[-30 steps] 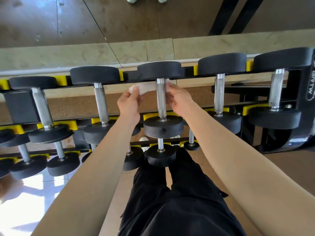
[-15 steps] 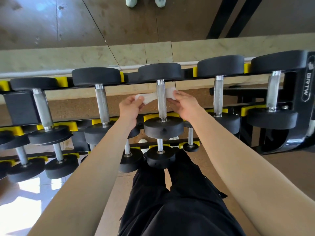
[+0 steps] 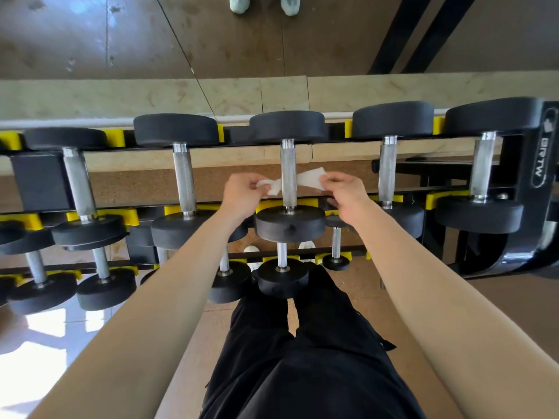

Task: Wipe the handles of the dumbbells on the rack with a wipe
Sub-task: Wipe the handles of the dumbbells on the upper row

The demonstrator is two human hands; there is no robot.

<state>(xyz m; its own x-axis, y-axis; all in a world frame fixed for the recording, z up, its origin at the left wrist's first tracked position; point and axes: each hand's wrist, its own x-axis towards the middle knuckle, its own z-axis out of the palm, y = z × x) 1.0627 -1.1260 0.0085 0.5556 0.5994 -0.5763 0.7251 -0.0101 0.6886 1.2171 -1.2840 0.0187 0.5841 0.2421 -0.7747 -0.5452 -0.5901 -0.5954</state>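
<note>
A white wipe (image 3: 308,179) runs behind the knurled steel handle (image 3: 288,164) of the middle dumbbell on the top tier of the rack (image 3: 541,164). My left hand (image 3: 242,195) pinches the wipe's left end and my right hand (image 3: 344,193) pinches its right end, one on each side of the handle. The wipe sits on the lower half of that handle, just above the near black weight head (image 3: 290,222). The part of the wipe behind the handle is hidden.
More dumbbells with steel handles stand left (image 3: 184,179) and right (image 3: 387,173) on the top tier, with smaller ones (image 3: 282,276) on lower tiers. Yellow cradles (image 3: 115,137) hold the heads. Another person's shoes (image 3: 263,4) show beyond the rack. My black trousers are below.
Both hands and the wipe have slid down the middle handle toward me, from near the far weight head to its lower half.
</note>
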